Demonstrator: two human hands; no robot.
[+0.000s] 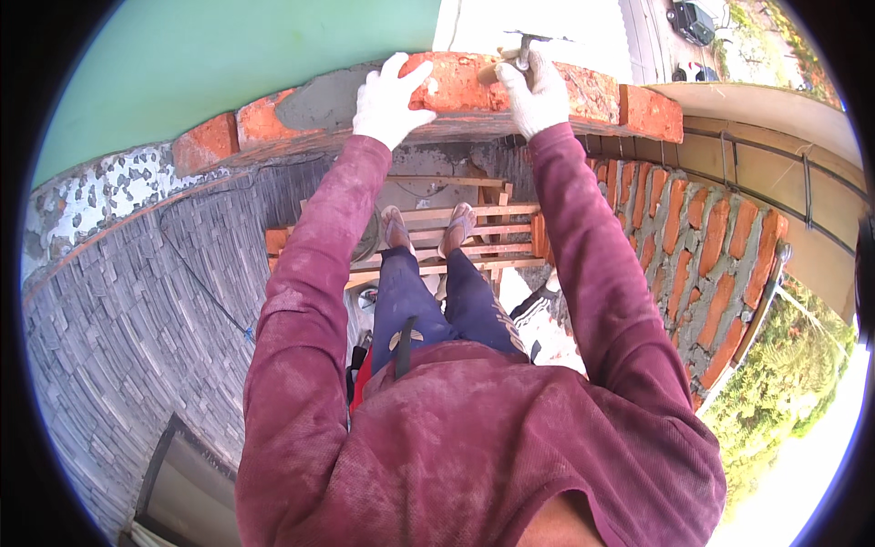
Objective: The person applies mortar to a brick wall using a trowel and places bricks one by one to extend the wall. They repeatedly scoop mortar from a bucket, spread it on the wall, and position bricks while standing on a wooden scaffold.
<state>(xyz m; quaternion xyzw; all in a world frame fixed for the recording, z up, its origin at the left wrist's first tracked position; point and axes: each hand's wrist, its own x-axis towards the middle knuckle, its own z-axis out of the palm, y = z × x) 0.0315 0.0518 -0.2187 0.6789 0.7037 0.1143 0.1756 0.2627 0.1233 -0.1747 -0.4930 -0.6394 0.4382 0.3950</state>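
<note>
My left hand (387, 102), in a white glove, straddles the left end of an orange brick (460, 80) on top of the wall, its thumb low on the near side and its fingers over the top. Grey mortar (324, 102) lies just left of that hand. White-gloved too, my right hand (536, 91) closes round a trowel (524, 53) at the brick's right end. The trowel's wooden handle end sticks out beside the fingers, and its thin blade shows nearly edge-on beyond them. More bricks (652, 111) continue the row on the right.
Below, my feet stand on wooden slats (469, 248). A brick wall with mortar joints (697, 246) rises on the right, beside dark metal bars (807, 187). Grey stone-patterned cladding (137, 301) covers the left. A green surface (246, 64) lies beyond the brick row.
</note>
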